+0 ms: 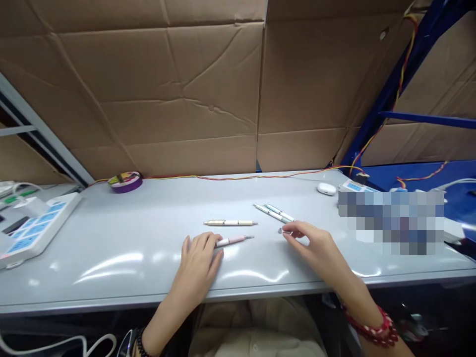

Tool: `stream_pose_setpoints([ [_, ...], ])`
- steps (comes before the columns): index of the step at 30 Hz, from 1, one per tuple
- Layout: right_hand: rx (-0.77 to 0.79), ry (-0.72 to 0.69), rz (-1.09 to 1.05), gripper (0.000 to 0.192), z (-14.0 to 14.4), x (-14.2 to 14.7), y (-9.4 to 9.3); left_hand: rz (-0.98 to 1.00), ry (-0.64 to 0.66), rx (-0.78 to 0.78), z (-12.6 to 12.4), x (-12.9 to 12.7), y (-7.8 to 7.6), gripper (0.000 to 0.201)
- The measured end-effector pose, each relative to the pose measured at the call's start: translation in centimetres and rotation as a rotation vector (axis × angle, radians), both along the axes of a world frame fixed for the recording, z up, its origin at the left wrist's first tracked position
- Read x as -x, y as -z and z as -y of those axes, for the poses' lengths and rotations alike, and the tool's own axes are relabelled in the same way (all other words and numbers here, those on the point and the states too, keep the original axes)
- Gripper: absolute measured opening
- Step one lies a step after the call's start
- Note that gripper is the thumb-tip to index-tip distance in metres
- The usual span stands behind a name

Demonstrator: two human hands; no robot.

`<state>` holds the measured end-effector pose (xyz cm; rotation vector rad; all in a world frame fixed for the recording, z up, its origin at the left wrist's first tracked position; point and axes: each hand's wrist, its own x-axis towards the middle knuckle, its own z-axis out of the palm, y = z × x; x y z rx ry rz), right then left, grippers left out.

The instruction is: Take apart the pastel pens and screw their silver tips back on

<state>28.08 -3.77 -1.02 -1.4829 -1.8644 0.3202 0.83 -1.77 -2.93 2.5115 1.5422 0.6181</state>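
Observation:
A pink and white pen (234, 240) lies on the grey table, its thin grey end pointing right. My left hand (201, 253) rests on the table with its fingers closed over the pen's left end, which they hide. Between the thumb and forefinger of my right hand (316, 243) is a small silvery piece (280, 230) that looks like a pen tip; my fingers cover part of it. A cream pen (230, 223) lies just behind the pink one. Two pale pens, one white and dark (270, 212) and one light green (278, 211), lie side by side beyond my right hand.
White power strips stand at the left (44, 223) and right (357, 186). A purple tape roll (126, 183) and a white rounded case (326, 188) sit toward the back. Twisted wires (223, 177) run along the cardboard wall (167, 99). A blurred patch covers things at right.

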Motion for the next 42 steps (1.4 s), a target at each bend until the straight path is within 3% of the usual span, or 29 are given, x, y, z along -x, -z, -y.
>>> stream_pose_setpoints([
  [6,0.068,-0.146,-0.079,0.012,0.2,1.2,-0.1,0.166,0.099,0.121,-0.3,-0.1,-0.6,0.021],
  [13,-0.043,-0.171,-0.229,0.009,0.6,2.2,-0.1,0.323,0.155,0.152,0.0,0.2,-1.6,0.018],
  [20,-0.183,-0.299,-0.299,0.010,0.6,3.2,0.5,0.273,0.208,0.087,0.2,0.0,-1.8,0.022],
  [23,-0.227,-0.287,-0.329,0.010,0.5,3.3,0.7,0.282,0.195,0.067,0.2,0.0,-1.8,0.022],
  [42,-0.243,-0.351,-0.281,0.013,0.7,4.1,1.2,0.271,0.320,0.071,0.4,0.2,-1.4,0.024],
])
